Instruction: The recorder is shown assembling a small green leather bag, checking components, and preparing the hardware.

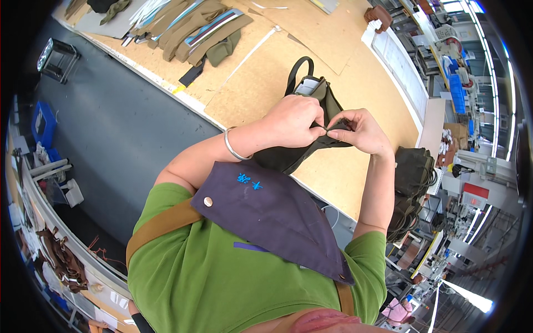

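A dark olive, nearly black bag (280, 159) leans at the near edge of the work table, its looped handle (292, 71) pointing away from me. Something pale shows inside its opening. My left hand (298, 121), with a silver bangle on the wrist, is closed in a pinch on the bag's upper edge. Right beside it, my right hand (361, 132) pinches the same edge between thumb and fingers, so both sets of fingertips nearly meet. Whatever small part lies between the fingertips is too covered to make out.
Olive and brown fabric strips (194, 33) lie stacked on the table (250, 83) at the far left. More dark bags (413, 172) are piled at my right. A brown leather-like piece (378, 18) sits at the far right. A floor lamp (58, 58) stands left.
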The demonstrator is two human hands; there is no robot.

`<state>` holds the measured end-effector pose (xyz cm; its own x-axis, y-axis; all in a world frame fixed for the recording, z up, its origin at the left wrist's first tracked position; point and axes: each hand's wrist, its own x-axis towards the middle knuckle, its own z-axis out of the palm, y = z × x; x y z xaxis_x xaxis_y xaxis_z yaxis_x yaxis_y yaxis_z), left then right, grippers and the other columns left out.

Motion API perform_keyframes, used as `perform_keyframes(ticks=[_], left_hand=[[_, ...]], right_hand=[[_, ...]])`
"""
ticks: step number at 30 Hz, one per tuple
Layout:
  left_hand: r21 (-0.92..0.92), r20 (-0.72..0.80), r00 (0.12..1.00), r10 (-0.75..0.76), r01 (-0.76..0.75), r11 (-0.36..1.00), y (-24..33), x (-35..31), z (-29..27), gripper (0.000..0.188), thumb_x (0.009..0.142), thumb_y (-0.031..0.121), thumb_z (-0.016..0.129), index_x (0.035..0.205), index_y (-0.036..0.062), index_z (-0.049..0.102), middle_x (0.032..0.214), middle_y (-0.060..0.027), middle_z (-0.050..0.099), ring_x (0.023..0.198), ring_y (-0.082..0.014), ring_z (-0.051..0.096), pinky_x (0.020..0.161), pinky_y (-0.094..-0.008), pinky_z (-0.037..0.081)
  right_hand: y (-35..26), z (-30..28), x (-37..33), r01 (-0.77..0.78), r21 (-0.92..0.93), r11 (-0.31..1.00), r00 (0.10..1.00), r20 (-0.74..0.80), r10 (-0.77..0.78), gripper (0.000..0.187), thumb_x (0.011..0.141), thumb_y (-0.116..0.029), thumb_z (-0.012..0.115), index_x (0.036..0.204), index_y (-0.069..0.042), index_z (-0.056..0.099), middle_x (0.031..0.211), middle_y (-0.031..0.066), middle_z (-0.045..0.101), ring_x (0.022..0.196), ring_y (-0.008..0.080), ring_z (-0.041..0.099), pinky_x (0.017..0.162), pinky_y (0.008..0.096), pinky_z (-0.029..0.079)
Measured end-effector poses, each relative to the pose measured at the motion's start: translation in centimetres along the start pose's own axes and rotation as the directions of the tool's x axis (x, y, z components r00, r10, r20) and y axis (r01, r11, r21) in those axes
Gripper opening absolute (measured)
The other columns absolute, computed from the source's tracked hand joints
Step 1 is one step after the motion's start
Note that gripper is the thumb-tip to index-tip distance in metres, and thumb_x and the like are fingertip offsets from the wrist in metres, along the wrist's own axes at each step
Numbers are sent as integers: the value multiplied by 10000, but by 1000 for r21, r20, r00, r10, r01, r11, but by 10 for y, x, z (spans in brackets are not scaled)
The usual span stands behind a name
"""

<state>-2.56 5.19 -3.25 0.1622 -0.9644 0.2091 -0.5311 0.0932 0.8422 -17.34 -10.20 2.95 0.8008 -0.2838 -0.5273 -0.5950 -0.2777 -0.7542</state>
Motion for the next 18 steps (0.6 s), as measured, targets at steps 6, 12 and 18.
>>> perform_keyframes(ticks=[6,12,18], left_hand=[[-70,106,994,-8,16,997,3,2,-18,189,771,161,742,891,35,668,848,-115,671,783,-298,647,674,-381,493],[-135,9,992,126,-123,983,-7,2,-13,225,775,148,755,959,55,666,853,-115,668,760,-283,645,650,-365,488],[-63,11,994,108,-107,992,-2,-2,-12,155,781,145,748,885,52,680,795,-90,626,721,-263,617,639,-368,473]], right_hand=[[-13,4,-3,-8,-48,999,1000,-16,7,114,792,-39,757,889,-16,703,637,-68,552,570,10,439,507,199,324],[-7,5,-1,34,-7,999,999,-20,-34,108,788,-17,749,884,-20,699,637,-68,552,571,10,435,510,201,321],[-12,5,0,56,-26,998,998,5,-56,113,790,-16,744,892,-12,695,650,-54,567,580,14,442,515,207,330]])
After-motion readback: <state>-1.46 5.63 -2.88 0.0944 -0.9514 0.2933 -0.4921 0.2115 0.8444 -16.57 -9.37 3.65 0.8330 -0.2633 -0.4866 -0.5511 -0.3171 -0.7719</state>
